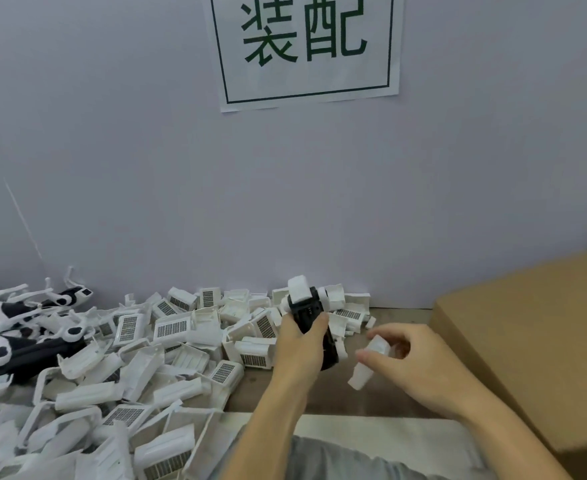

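black-and-white assembly (311, 315) gripped in left hand (300, 344); right hand (413, 358) pinches white cover (368, 367) beside it.

The black plastic body with a white block-shaped cap (307, 311) stands nearly upright. Its lower half is wrapped by the fingers and thumb of the left hand (300, 348), and its white top rises clear above them. The small white tapered plastic piece (366, 367), slightly blurred, hangs slanted under the right hand (413, 362). It is pinched near its upper end, with its lower end angled toward the left hand, near the black body but apart from it.
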### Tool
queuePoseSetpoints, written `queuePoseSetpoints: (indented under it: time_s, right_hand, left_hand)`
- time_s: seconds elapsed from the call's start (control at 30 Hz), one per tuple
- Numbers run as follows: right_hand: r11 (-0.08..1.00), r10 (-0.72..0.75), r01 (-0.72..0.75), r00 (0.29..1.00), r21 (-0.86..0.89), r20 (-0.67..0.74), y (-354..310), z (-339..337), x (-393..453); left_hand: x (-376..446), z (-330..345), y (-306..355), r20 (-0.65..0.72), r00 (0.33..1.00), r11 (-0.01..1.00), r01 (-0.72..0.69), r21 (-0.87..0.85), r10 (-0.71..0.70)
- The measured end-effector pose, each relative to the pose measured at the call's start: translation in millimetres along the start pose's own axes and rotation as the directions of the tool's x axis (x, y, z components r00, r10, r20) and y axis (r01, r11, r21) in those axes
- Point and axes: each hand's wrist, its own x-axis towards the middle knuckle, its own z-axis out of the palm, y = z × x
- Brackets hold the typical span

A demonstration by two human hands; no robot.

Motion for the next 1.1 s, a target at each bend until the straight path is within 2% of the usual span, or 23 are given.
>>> queuePoseSetpoints:
  time_s: [0.1, 0.17, 0.3, 0.4, 0.6, 0.8, 0.97, 1.1]
  right_hand:
    - [0.999, 0.003, -0.001, 0.999, 0.044, -0.049, -6, 9, 0]
    - [0.996, 0.037, -0.026, 0.990, 0.080, -0.136, -9, 16, 0]
    - [0.989, 0.092, -0.047, 0.938, 0.138, -0.335, -9, 21, 2]
    - [0.992, 0.066, -0.025, 0.935, 0.122, -0.347, -9, 23, 1]
    - [1.000, -0.017, 0.019, 0.968, 0.005, -0.251, -4, 30, 2]
    - [0.999, -0.044, 0.044, 0.944, -0.006, -0.326, -4, 33, 2]
    - [0.995, -0.093, 0.080, 0.947, -0.055, -0.308, -6, 37, -1]
    - [0.994, -0.105, 0.082, 0.914, -0.076, -0.391, -8, 41, -1]
  left_hand:
    - [-3, 11, -3, 0.064, 0.997, 0.998, -0.028, -0.049, 0.031]
    - [-6, 18, -5, 0.111, 0.993, 0.997, -0.029, -0.078, 0.037]
    - [-12, 28, -8, 0.301, 0.952, 0.980, 0.104, -0.169, -0.049]
    - [-13, 31, -9, 0.377, 0.926, 0.978, 0.102, -0.181, -0.026]
    - [-10, 30, -12, 0.352, 0.936, 0.982, 0.066, -0.178, 0.001]
    - [-12, 34, -16, 0.328, 0.942, 0.994, -0.032, -0.108, 0.066]
    - [-12, 29, -15, 0.268, 0.955, 0.986, -0.087, -0.144, 0.123]
    - [-14, 28, -14, 0.247, 0.956, 0.976, -0.116, -0.183, 0.159]
